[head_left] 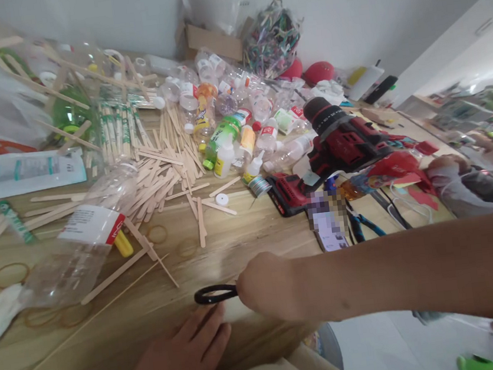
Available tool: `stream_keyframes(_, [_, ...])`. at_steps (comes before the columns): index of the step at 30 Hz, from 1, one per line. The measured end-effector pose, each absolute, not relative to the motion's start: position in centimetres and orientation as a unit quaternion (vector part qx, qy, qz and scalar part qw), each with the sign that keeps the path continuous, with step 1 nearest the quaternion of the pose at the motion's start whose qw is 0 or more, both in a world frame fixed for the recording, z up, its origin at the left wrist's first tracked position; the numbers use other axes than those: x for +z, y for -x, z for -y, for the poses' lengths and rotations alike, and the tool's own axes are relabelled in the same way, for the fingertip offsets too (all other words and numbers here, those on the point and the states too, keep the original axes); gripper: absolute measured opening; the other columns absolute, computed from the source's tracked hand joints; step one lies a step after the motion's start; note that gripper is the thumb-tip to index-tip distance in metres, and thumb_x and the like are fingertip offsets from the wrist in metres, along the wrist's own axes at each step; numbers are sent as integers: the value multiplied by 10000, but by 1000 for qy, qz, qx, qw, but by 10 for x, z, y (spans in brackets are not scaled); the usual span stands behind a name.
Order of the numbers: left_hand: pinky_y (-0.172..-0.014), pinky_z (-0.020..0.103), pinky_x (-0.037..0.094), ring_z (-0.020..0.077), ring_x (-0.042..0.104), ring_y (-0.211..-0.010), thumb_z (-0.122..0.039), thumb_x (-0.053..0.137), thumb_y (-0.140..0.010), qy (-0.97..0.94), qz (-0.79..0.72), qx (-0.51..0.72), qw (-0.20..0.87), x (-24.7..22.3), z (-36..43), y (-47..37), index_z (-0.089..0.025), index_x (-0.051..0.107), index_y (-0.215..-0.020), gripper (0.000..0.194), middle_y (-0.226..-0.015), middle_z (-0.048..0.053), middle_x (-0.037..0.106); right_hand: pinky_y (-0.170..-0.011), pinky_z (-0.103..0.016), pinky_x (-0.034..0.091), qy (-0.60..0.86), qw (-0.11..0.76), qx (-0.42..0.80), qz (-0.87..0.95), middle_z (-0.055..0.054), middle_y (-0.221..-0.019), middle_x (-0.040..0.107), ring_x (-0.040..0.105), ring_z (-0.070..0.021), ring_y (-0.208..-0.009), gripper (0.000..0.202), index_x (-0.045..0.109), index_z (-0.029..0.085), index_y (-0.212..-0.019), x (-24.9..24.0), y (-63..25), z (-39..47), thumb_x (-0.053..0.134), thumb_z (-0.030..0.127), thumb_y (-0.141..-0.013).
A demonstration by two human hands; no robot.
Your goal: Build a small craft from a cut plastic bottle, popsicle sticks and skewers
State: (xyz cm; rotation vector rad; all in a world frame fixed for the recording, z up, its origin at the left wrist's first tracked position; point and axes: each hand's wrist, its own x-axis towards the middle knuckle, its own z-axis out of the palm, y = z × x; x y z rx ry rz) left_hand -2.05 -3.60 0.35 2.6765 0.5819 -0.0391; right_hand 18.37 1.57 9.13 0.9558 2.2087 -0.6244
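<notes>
My right hand (pixel 269 286) is closed low over the front of the table. From its left side sticks out a black looped handle (pixel 215 294), perhaps of scissors; the rest is hidden in the fist. Just below the loop, my left hand (pixel 189 349) lies on the wooden table (pixel 154 314) with its fingers stretched out and slightly apart, the fingertips close to the loop. A thin wooden skewer (pixel 139 276) and several flat craft sticks (pixel 114 276) lie beyond the left hand.
A clear bottle (pixel 77 258) lies at left by rubber bands (pixel 11 275). Craft sticks (pixel 161 177) and small bottles (pixel 222 128) heap at the back. A red-black cordless drill (pixel 343 138) stands at right, near a phone (pixel 329 226) and pliers (pixel 362 222). Another person's arm (pixel 460 184) shows far right.
</notes>
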Motion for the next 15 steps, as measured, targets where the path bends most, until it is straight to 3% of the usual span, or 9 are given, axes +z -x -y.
stream_keyframes(5, [-973, 380, 546, 277, 539, -1299, -21, 475, -879, -958, -210, -17, 194, 18, 30, 15, -170, 629, -1261, 438, -1387, 113, 589, -509, -271, 432, -404, 328, -245, -818, -151, -843, 755, 728, -272, -759, 139, 723, 86, -816, 97, -195, -17, 600, 21, -813])
stream_keyframes(9, [-1064, 346, 473, 215, 568, -1265, -60, 435, -938, -939, -273, 63, 201, 39, 28, 22, -190, 678, -1164, 357, -1376, 71, 610, -495, -184, 433, -457, 284, -300, -788, -69, -695, 732, 687, -136, -561, 362, 677, 105, -861, 98, -212, -12, 360, 183, -1018])
stream_keyframes(12, [-1037, 356, 499, 209, 584, -1237, -134, 418, -970, -919, -307, 136, 207, 52, 29, 25, -180, 679, -1121, 305, -1341, 78, 637, -441, -163, 403, -519, 197, -406, -726, -37, -662, 711, 634, -100, -456, 409, 625, 126, -816, 94, -222, -2, 303, 244, -1039])
stream_keyframes(15, [-1020, 357, 511, 195, 593, -1212, -197, 391, -994, -894, -335, 201, 221, 60, 29, 22, -198, 679, -1070, 297, -1294, 67, 661, -501, -201, 405, -526, 139, -366, -755, -44, -702, 718, 667, -138, -546, 289, 634, 135, -846, 87, -225, 10, 413, 231, -1007])
